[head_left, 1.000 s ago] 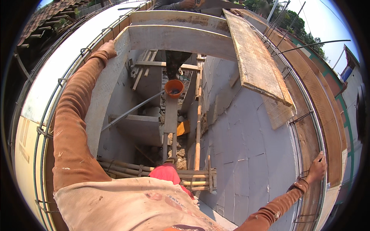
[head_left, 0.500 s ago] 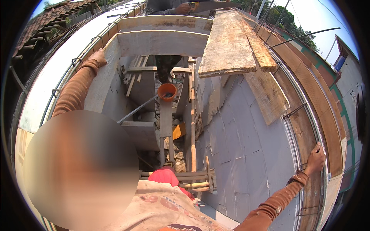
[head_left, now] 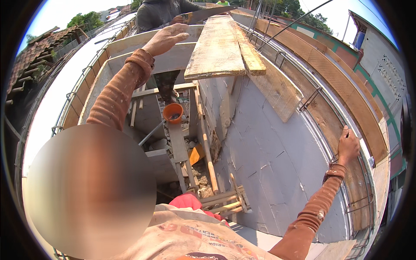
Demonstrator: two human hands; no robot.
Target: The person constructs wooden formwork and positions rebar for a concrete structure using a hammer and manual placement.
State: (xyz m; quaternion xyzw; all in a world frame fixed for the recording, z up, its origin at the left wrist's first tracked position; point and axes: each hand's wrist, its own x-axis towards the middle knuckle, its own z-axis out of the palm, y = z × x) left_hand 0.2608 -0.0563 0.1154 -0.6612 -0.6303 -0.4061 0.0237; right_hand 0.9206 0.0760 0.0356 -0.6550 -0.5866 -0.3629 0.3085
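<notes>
My left hand (head_left: 167, 40) is raised over the pale boards at the far left, fingers stretched out and holding nothing. Below it lies the near crosswise board (head_left: 173, 58). My right hand (head_left: 348, 146) is curled round a steel reinforcing bar (head_left: 320, 93) along the top of the right wall; the fingers partly hide the grip. Between my hands, a wide weathered plank (head_left: 215, 52) juts toward me, with a narrow split plank (head_left: 250, 54) along its right edge. Another board (head_left: 277, 93) slants beneath them against the grey block wall (head_left: 268, 151).
At the far end a co-worker (head_left: 154, 17) holds a handsaw (head_left: 212, 15) over the plank. Deep below are an orange bucket (head_left: 173, 112), bamboo poles (head_left: 208, 160) and rubble. Thin steel rods (head_left: 299, 22) stick up at the far right. A tiled roof (head_left: 41, 54) lies left.
My left hand has let go of the left board's edge and moved up and rightward, opening. The view has shifted, showing more of the co-worker. My right hand stays at the right wall top.
</notes>
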